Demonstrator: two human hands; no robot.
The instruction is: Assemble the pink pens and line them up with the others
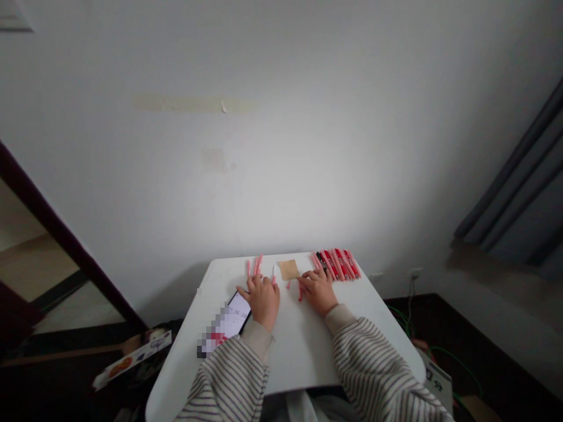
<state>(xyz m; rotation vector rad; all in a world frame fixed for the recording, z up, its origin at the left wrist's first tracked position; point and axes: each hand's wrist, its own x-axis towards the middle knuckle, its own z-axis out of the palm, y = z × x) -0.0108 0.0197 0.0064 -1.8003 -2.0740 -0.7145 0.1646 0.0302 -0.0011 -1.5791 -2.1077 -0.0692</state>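
My left hand (264, 299) rests over the white table, fingers stretched forward and thumb out to the side. Its fingertips are close to several pink pens (257, 265) and a pink-and-white pen piece (274, 275). My right hand (320, 292) is palm down with its fingers extended; the fingertips reach the lower right corner of a tan square of paper (289, 270). Beside its thumb lies a short pink piece (300, 292), and I cannot tell whether they touch. A smaller pink piece (288, 285) sits just below the paper.
A row of pink, red and black pens (336, 265) lies at the table's back right. A phone (231, 319) with a lit screen is left of my left hand. The white table (299, 346) stands against a wall (281, 146). Green cables (400, 319) run on the floor at right.
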